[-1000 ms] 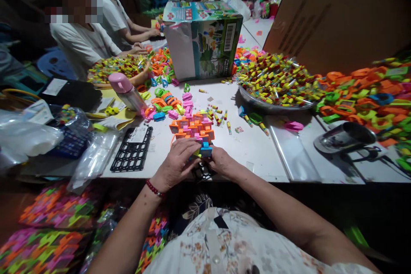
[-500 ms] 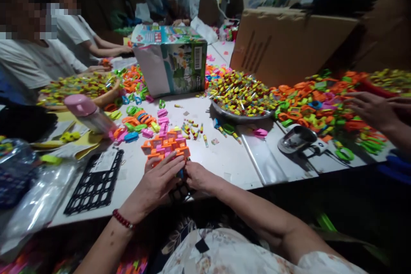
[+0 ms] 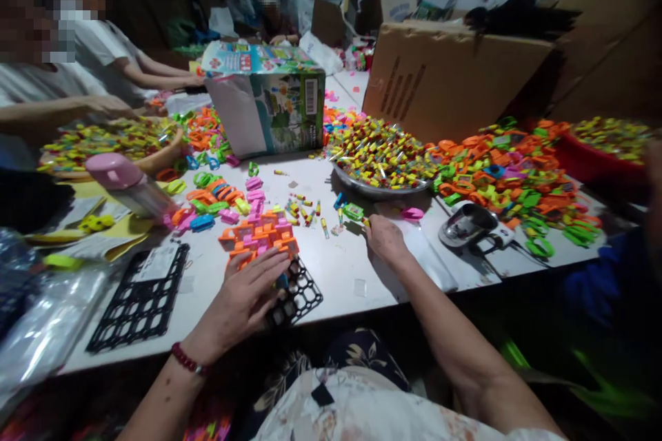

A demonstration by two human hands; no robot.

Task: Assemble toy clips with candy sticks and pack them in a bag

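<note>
My left hand (image 3: 248, 289) lies with fingers stretched over a cluster of orange and pink plastic toy watches (image 3: 261, 236). These stand packed on a black grid tray (image 3: 305, 293), whose right part shows bare openings. A bit of blue shows under my left fingers. Farther right, my right hand (image 3: 387, 240) is closed at the fingertips on a small yellow tube (image 3: 366, 222), mostly hidden by the fingers. Just beyond it lies a green toy watch (image 3: 353, 211). Several loose yellow-and-red tubes (image 3: 305, 207) are scattered on the white table (image 3: 331, 269) between both hands.
A metal bowl (image 3: 383, 189) heaped with tubes stands ahead, beside a pile of toy watches (image 3: 507, 172). A printed carton (image 3: 289, 107), pink-lidded bottle (image 3: 129, 182), second black tray (image 3: 139, 296) and metal scoop (image 3: 468, 224) stand around. Co-workers sit at left; a person's arm (image 3: 654, 172) edges in at right.
My right hand has moved right, away from the black tray, to the small tubes by the green toy watch. My left hand stays on the cluster. The co-worker's hands at right have withdrawn.
</note>
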